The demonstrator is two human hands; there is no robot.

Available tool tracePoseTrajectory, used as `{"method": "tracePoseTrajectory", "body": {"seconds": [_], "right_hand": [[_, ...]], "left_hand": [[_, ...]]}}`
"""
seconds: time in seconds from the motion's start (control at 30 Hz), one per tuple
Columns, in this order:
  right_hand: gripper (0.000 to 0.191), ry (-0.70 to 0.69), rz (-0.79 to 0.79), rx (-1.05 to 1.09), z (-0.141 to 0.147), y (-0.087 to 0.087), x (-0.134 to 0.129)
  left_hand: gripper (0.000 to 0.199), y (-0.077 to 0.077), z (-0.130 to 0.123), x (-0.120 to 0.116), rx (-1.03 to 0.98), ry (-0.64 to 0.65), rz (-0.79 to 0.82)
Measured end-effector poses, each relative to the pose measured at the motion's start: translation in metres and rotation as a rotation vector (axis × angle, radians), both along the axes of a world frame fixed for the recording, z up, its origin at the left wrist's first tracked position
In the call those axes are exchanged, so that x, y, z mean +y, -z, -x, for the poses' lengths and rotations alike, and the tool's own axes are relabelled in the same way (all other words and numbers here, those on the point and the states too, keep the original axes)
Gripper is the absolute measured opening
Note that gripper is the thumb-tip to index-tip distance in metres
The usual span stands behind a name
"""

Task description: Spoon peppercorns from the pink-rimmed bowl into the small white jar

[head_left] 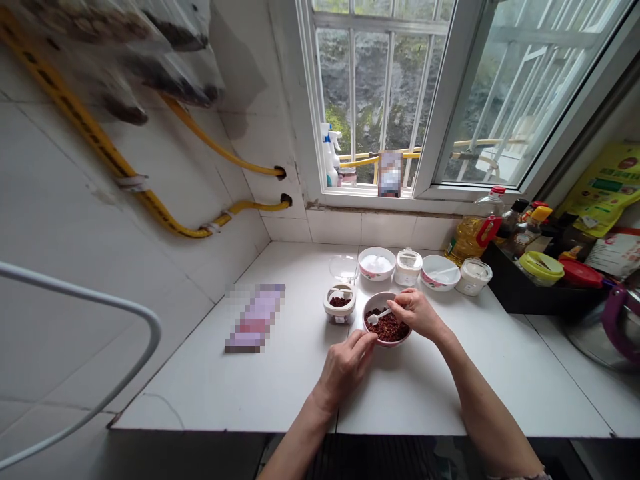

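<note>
A bowl (387, 343) of dark red-brown dried bits, which look like peppercorns, stands on the white counter. My right hand (416, 312) is closed on the handle of a small white spoon (379, 317), whose head rests among the bits. My left hand (349, 363) has its fingers closed on the near left rim of the bowl. Just left of the bowl is a small clear jar (340, 313) with its top off, partly filled with the same dark bits; a white spoon seems to lie across its mouth. Behind it lies a clear lid (343, 268).
Along the back are a bowl of white grains (377, 264), a closed jar (409, 267), another white bowl (440, 273) and a second jar (475, 277). An oil bottle (473, 233) and a black rack (520, 290) of seasonings stand right. A blurred purple packet (257, 320) lies left.
</note>
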State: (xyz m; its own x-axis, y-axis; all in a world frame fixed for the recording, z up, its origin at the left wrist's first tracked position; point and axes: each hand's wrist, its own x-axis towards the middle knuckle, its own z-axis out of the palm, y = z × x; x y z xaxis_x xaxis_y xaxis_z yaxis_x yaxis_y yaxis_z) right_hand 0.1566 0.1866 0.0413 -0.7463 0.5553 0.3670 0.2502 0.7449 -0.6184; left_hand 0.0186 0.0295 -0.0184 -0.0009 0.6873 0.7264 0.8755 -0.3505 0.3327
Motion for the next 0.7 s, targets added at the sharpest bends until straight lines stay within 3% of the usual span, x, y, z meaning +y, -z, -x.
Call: {"method": "tracePoseTrajectory", "body": {"seconds": [0.17, 0.43, 0.7], "right_hand": [[0.052, -0.008, 0.024, 0.018, 0.0, -0.004, -0.002], [0.049, 0.015, 0.356, 0.079, -0.007, -0.013, -0.001], [0.052, 0.073, 0.478, 0.158, -0.003, -0.007, 0.006]], "left_hand": [[0.021, 0.0, 0.0, -0.001, 0.004, -0.009, 0.029], [0.02, 0.0, 0.0, 0.0, -0.004, 0.001, -0.002], [0.02, 0.0, 0.0, 0.0, -0.011, 0.007, 0.016]]}}
